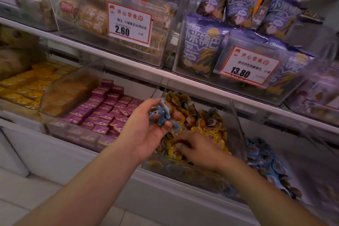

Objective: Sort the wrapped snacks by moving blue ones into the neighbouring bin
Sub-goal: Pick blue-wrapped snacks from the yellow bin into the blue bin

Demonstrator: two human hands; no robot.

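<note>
A small bunch of blue snacks (160, 114) sits gathered in the left hand (146, 126), fingers curled round them, above the yellow bin (236, 124); none of these has yet reached the blue bin (266, 159) just to its right. The right hand (198, 149) digs among the yellow snacks (211, 130), fingertips buried, so its hold cannot be told. More blue ones may lie hidden under the pile.

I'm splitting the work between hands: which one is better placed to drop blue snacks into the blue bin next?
Probably the left hand: it already holds a bunch of blue snacks. The right hand is nearer the blue bin, but its fingers are down among the yellow snacks with nothing blue visible in its grip.
</note>
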